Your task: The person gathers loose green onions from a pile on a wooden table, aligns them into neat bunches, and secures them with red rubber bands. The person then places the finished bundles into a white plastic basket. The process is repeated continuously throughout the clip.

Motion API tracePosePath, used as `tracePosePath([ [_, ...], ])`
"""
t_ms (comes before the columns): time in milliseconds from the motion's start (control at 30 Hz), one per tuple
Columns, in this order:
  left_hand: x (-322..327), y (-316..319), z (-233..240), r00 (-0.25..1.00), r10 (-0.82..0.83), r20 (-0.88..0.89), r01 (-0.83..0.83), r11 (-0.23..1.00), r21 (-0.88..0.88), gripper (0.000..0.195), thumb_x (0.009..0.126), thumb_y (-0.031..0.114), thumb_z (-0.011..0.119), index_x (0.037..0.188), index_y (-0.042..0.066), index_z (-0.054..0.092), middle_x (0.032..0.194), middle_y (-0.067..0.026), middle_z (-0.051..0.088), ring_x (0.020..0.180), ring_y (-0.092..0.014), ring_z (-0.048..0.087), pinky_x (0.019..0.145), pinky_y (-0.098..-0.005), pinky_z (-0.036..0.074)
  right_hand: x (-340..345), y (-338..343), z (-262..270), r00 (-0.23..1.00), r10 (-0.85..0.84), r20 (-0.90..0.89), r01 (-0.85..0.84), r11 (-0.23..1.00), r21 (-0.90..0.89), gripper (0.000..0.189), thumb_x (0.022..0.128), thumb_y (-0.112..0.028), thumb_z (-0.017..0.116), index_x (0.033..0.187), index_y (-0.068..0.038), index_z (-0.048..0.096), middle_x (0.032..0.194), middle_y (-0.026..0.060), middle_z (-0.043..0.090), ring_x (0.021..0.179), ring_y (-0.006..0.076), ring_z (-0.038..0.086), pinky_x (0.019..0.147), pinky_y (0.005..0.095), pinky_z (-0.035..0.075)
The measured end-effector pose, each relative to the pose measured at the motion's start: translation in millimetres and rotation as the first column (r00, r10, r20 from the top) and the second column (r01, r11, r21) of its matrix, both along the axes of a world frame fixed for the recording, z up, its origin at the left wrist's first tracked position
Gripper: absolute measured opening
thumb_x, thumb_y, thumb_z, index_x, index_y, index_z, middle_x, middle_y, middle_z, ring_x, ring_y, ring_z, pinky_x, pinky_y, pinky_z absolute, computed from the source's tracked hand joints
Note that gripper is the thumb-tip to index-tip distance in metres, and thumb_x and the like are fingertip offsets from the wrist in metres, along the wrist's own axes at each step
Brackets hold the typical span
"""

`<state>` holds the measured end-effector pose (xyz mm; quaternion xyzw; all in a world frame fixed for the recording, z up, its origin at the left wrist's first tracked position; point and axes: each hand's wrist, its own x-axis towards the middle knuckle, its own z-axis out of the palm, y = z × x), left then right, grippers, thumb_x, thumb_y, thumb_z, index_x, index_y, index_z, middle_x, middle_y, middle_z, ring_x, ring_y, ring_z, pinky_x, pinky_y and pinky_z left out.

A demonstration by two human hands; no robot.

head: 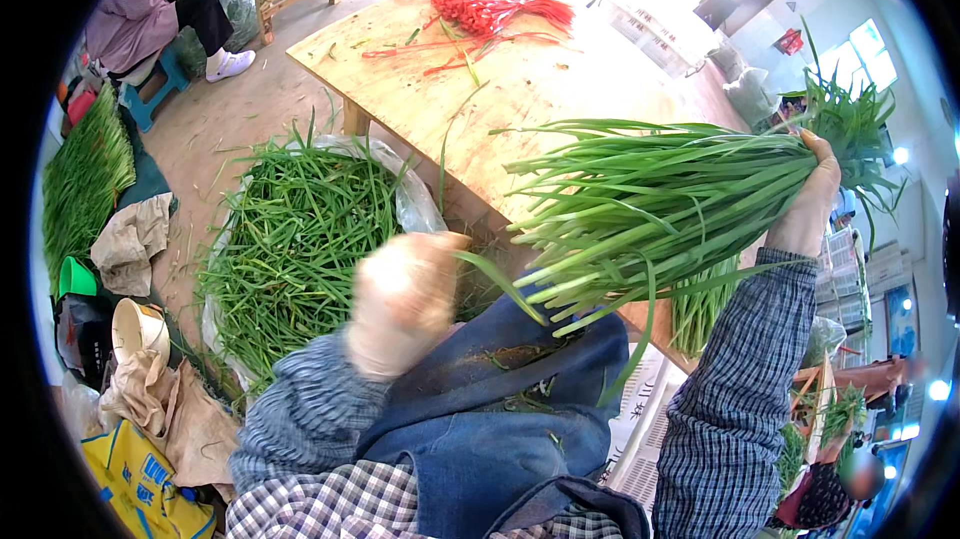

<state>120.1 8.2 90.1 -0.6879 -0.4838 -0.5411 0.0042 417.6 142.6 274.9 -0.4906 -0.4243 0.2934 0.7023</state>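
Note:
A large bunch of garlic chives point(645, 194) is gripped in my right hand point(810, 194), at the right. Its pale cut ends fan out to the left, above the table corner, while leafy tips point(847, 118) stick out beyond the hand. My left hand point(409, 295) is motion-blurred, its fingers drawn together. From those fingers a single flat chive leaf point(495, 280) arcs toward the bunch's cut ends. Just beyond the left hand, a clear plastic bag point(412, 197) holds a heap of loose green leaves point(307, 261). Denim cloth point(495, 419) covers my lap, with green scraps on it.
Red plastic ties point(495, 10) lie on the wooden table point(420, 100). More chives point(705, 306) lie beneath the held bunch. White crates point(645, 419) stand beside my lap. At left are chives point(86, 179), a bucket point(140, 330) and a seated person point(139, 6).

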Motion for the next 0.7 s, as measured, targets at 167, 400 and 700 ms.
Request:
tracePosePath([
  [167, -31, -7, 7, 0.923, 0.107, -0.371, -0.140, 0.988, -0.063, 0.038, 0.068, 0.007, 0.068, 0.105, 0.008, 0.062, 0.093, -0.0100, 0.058, 0.091, -0.028, 0.054, 0.088, -0.0449, 0.044, 5, 0, -3, 0.999, -0.045, -0.003, 0.045, 0.999, -0.010, 0.014, 0.078, -0.018, 0.058, 0.073, -0.006, 0.059, 0.064, 0.0036, 0.058, 0.052, 0.0165, 0.054, 0.052, 0.0266, 0.044],
  [400, 31, 33, 36, 0.917, -0.224, -0.330, 0.283, 0.948, 0.143, 0.043, 0.066, 0.017, 0.068, 0.109, 0.021, 0.063, 0.124, -0.0049, 0.047, 0.113, -0.028, 0.045, 0.097, -0.0495, 0.034, -12, -3, 0, 0.997, 0.059, -0.052, -0.063, 0.996, -0.071, 0.014, 0.077, -0.018, 0.058, 0.069, -0.007, 0.056, 0.060, 0.0046, 0.057, 0.046, 0.0170, 0.052, 0.048, 0.0266, 0.043],
  [700, 42, 48, 26, 0.939, -0.196, -0.284, 0.282, 0.910, 0.304, 0.022, 0.066, 0.017, 0.064, 0.088, 0.018, 0.065, 0.122, -0.0002, 0.049, 0.118, -0.030, 0.040, 0.096, -0.0510, 0.032, -36, -11, -7, 0.999, 0.025, 0.027, -0.025, 1.000, -0.015, 0.015, 0.077, -0.019, 0.058, 0.069, -0.007, 0.055, 0.060, 0.0051, 0.058, 0.046, 0.0182, 0.052, 0.048, 0.0272, 0.043],
])
